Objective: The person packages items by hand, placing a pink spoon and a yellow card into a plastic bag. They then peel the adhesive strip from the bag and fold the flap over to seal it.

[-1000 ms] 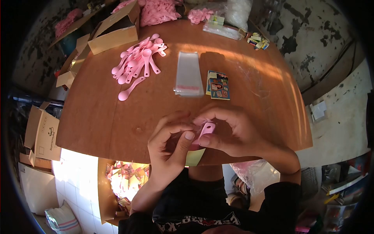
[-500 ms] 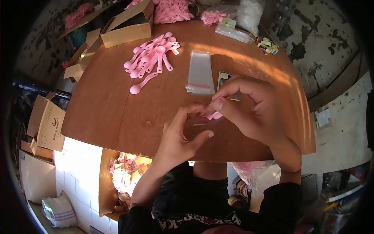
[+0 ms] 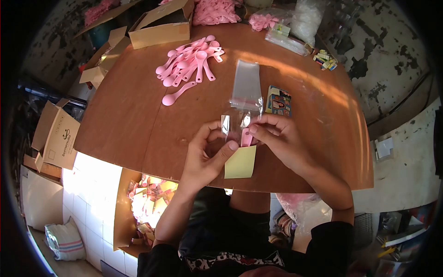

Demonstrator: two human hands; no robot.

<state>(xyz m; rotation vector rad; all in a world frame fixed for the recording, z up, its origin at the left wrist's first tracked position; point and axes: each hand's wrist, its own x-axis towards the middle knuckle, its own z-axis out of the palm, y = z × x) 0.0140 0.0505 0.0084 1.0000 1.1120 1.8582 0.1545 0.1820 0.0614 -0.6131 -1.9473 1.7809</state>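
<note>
In front of me is a clear plastic bag [image 3: 234,121] with shiny edges, held between both hands over the table's front. A yellow card [image 3: 240,164] shows at its lower end. The holed handle end of a pink measuring spoon [image 3: 246,137] stands above the card, and the rest of that spoon is hidden. My left hand [image 3: 206,156] grips the bag's left side, thumb at the card's upper corner. With thumb and fingers pinched, my right hand [image 3: 282,141] holds the bag's right side, right beside the spoon handle. A stack of clear bags [image 3: 248,83] lies just beyond.
On the wooden table [image 3: 124,120] lie a pile of pink spoons [image 3: 189,62], one separate spoon [image 3: 177,93], a printed card pack [image 3: 279,101] and small boxes [image 3: 326,60]. An open carton [image 3: 161,32] stands at the back. Below the left edge, a box [image 3: 123,212] holds packed pieces.
My hands have moved slightly apart and lower. The bag and yellow card now face me with the spoon handle showing; before, a pink piece was pinched in my right fingers. The view has shifted slightly.
</note>
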